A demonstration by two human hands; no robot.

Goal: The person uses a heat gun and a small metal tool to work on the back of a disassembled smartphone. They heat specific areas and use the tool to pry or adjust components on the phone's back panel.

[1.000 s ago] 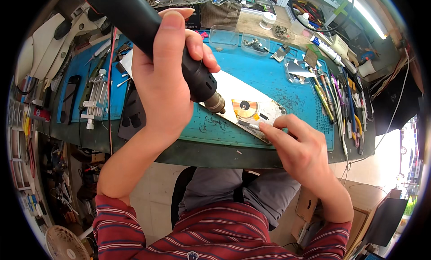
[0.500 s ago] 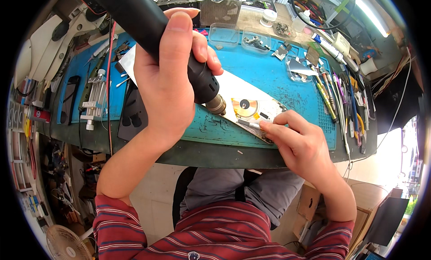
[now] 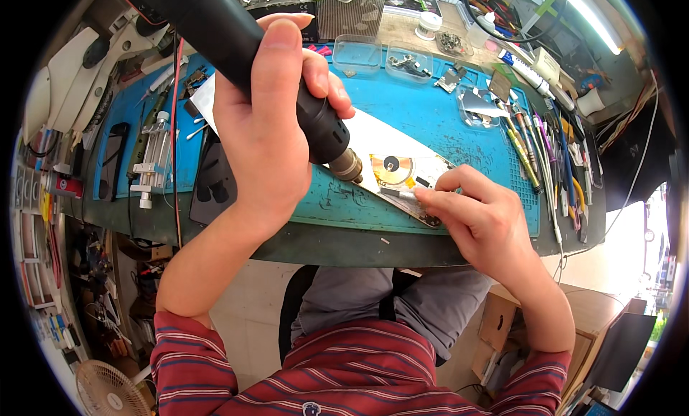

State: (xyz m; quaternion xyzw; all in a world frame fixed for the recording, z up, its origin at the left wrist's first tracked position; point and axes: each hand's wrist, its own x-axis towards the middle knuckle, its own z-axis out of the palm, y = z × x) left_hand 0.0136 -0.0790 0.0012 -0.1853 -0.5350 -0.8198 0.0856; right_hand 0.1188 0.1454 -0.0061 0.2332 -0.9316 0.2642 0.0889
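A device (image 3: 425, 174) was laid slantwise on the blue mat (image 3: 459, 132), its copper coil (image 3: 392, 170) exposed. Just below the coil, a slim tool (image 3: 397, 194) was set low over the device; whether its tip was touching could not be told. The tool was pinched between the thumb and fingers of the right hand (image 3: 488, 216). A black heat gun (image 3: 212, 35) was gripped firmly by the left hand (image 3: 267, 125), its metal nozzle (image 3: 346, 166) angled down to the left of the coil. Beyond the device, two clear boxes were placed side by side, small parts being held in the right one (image 3: 409, 64). Pens and hand tools (image 3: 535, 147) were gathered at the mat's right, while a metal clamp (image 3: 152, 157) was left standing out at the left, beside a dark phone (image 3: 113, 161).
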